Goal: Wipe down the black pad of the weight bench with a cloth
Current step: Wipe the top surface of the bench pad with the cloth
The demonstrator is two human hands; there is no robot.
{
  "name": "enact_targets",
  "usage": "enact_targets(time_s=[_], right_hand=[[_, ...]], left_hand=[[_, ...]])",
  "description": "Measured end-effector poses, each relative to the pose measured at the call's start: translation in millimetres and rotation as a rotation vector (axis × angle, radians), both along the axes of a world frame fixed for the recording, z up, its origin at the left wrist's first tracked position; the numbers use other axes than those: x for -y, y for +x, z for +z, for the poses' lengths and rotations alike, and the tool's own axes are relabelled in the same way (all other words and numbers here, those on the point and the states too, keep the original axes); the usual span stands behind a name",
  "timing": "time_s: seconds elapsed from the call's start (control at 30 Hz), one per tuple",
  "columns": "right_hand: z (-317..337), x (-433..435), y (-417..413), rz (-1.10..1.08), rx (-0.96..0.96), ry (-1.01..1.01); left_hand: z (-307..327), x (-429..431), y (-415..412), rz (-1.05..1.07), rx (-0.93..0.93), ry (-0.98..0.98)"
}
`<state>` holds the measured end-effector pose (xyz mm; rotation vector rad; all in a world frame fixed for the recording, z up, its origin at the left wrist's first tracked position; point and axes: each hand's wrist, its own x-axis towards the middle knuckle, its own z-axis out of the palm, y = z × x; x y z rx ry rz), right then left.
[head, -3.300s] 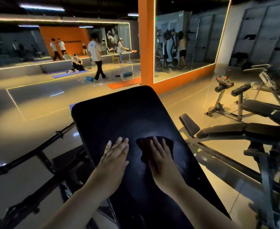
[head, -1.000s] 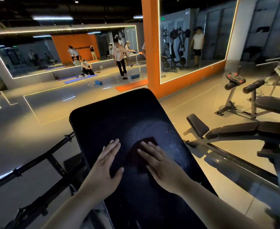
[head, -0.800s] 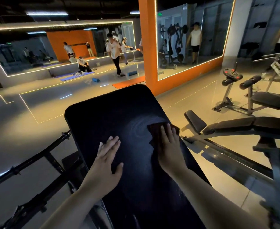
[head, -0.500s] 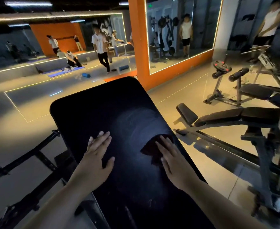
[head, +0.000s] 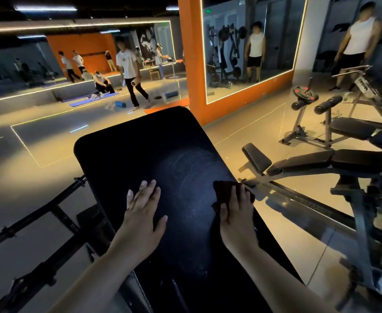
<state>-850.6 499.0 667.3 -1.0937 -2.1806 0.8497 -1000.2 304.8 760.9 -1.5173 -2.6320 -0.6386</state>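
— At the right edge of the black pad (head: 145, 154), about midway along: dark cloth (head: 224, 188), flat under the fingers of the right hand (head: 237, 213), outer corner seemingly just past the edge.
— Pointing which way?
— Long axis running away from the camera, near end at bottom centre, rounded far end aimed at the orange pillar (head: 190, 53). Drifts leftward in the picture going away.
— Hands?
— Right: fingers straight, slightly spread, pressing down on the cloth, pointing away along the pad. Left hand (head: 142, 211): palm down on bare pad left of centre, fingers straight and close together, holding nothing.
— Different from half a second back?
— Yes. Cloth then a little inside the edge, right hand slanted toward the middle. Now out at the edge and squared up. Left hand in much the same spot.
— Surface?
— Matte black, with pale curved wipe marks (head: 185, 168) between the hands and beyond them.
— Room?
— Glossy floor (head: 242, 132), mirrored walls with light strips, second bench (head: 321, 161) just to the right, black frame bars (head: 38, 208) to the left. Several people well beyond, one walking near a blue mat (head: 79, 102).
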Motion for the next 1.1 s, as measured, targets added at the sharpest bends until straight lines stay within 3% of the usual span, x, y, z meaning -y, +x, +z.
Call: enact_targets(time_s=[0.07, 0.2, 0.3, 0.4, 0.5, 0.57, 0.73, 0.83, 0.93, 1.0, 1.1], right_hand=[[11, 29, -24, 0.045, -0.042, 0.008], [19, 48, -18, 0.491, -0.020, 0.280], [20, 15, -9, 0.420, 0.059, 0.431], [28, 26, -29, 0.331, -0.080, 0.112], [34, 44, -35, 0.501, -0.394, -0.231], [30, 28, -20, 0.545, -0.481, -0.317], [5, -18, -1, 0.226, -0.329, 0.241], [-8, -34, 6, 0.118, -0.307, 0.270], [-17, -43, 11, 0.038, -0.301, 0.213], [-20, -46, 12, 0.007, -0.307, 0.120], [-25, -51, 13, 0.012, -0.300, -0.011]], left_hand=[[-2, -7, 10, 0.002, -0.032, -0.031], [-5, -18, 25, 0.033, -0.041, -0.061], [-5, -23, 32, 0.105, -0.053, -0.049], [-6, -35, 46, 0.099, -0.160, -0.028], [-7, -46, 60, -0.032, -0.011, 0.017], [-10, -51, 61, -0.056, 0.000, -0.034], [-12, -88, 41, 0.031, -0.369, -0.168], [13, -117, 20, 0.142, -0.466, -0.324], [28, -145, 13, 0.213, -0.440, -0.292], [17, -152, 24, 0.094, -0.410, -0.260], [0, -138, 45, -0.181, -0.507, -0.386]])
